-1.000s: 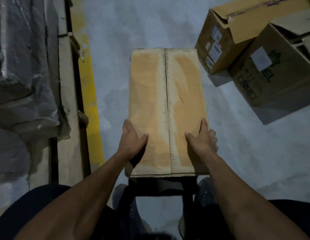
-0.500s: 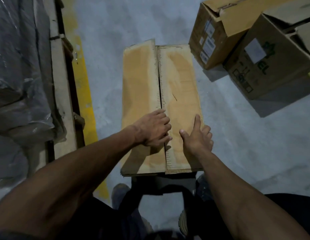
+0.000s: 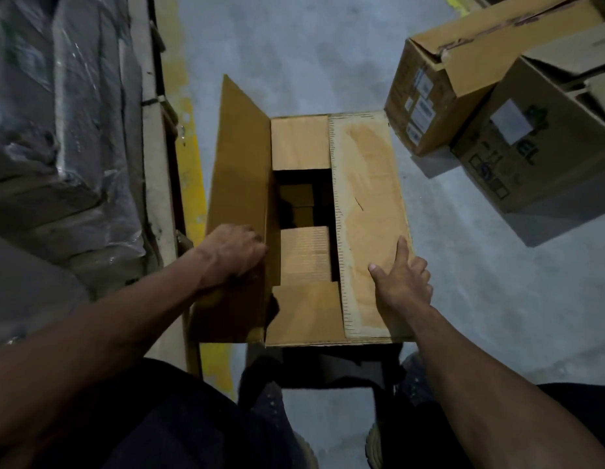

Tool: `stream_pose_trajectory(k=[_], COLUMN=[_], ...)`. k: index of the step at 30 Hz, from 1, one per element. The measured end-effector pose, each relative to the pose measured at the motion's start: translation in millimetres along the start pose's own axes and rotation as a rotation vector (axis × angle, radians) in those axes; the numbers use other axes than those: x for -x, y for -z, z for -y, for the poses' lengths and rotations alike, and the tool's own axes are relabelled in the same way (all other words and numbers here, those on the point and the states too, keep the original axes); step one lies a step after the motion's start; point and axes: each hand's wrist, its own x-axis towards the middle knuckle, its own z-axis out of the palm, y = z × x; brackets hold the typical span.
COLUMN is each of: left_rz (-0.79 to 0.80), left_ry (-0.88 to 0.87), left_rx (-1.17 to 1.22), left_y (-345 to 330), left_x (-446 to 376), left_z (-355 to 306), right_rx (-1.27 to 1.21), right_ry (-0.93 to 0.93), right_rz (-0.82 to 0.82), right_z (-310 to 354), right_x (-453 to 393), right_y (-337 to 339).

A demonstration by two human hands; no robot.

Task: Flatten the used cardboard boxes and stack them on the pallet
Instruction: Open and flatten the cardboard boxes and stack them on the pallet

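A brown cardboard box stands on the grey floor right in front of my legs. Its left top flap is lifted upright, and my left hand grips that flap near its close end. The right top flap lies flat, with my right hand resting on it, fingers spread. Between the flaps the two short inner flaps show, with a dark opening into the box between them.
On the left, a wooden pallet carries goods wrapped in plastic film. A yellow floor line runs beside it. Two more upright cardboard boxes stand at the upper right. My shoes are below the box.
The box top was closed with both hands pressing on it. My left hand moved to the centre seam, then pulled the left flap up and open. The right hand stayed on the right flap.
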Motion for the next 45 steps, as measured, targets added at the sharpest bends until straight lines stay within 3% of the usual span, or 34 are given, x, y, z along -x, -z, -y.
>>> stream_pose_trajectory(k=[3, 8, 12, 23, 26, 28, 31, 33, 35, 39, 45], left_rz=[0.003, -0.024, -0.199, -0.442, -0.419, -0.428, -0.45, -0.47, -0.475, -0.467, -0.438], left_ry=[0.184, 0.493, 0.702, 0.924, 0.888, 0.885, 0.921, 0.926, 0.934, 0.938, 0.941], left_rx=[0.22, 1.012, 1.352, 1.301, 1.317, 1.379, 1.406, 1.409, 1.403, 1.412, 1.432], left_y=[-38.5, -79.7, -97.4, -125.6, -135.6, -138.6, -137.3, -138.1, -139.6, -141.4, -140.1], left_x=[-2.6, -25.2, -49.1, -59.1, -54.5, -53.2, -55.7, -56.5, -56.7, -58.3, -58.5], left_z=[-7.7, -55.6, -87.8, -42.7, -45.1, -52.0, -55.3, -56.0, -56.1, -57.0, -55.4], right_rx=[0.006, 0.029, 0.055, -0.169, 0.077, 0.251, 0.445, 0.661, 0.818, 0.897, 0.93], right_ry=[0.001, -0.005, -0.004, 0.09, 0.274, 0.567, 1.024, 1.218, 1.313, 1.452, 1.401], right_rz=[-0.009, -0.022, -0.018, 0.145, 0.014, -0.098, 0.076, 0.218, 0.245, 0.175, 0.181], right_z=[-0.3, 1.3, 2.1, 37.2, 41.9, 48.5, 71.3, 84.9, 92.0, 99.3, 98.0], right_x=[-0.5, -2.7, -3.4, -2.9, 8.7, 16.1, 17.3, 10.4, 4.7, 1.3, 11.8], right_y=[-1.5, -3.3, -3.1, -5.5, -16.5, -21.0, -20.1, -17.4, -13.7, -3.6, 47.3])
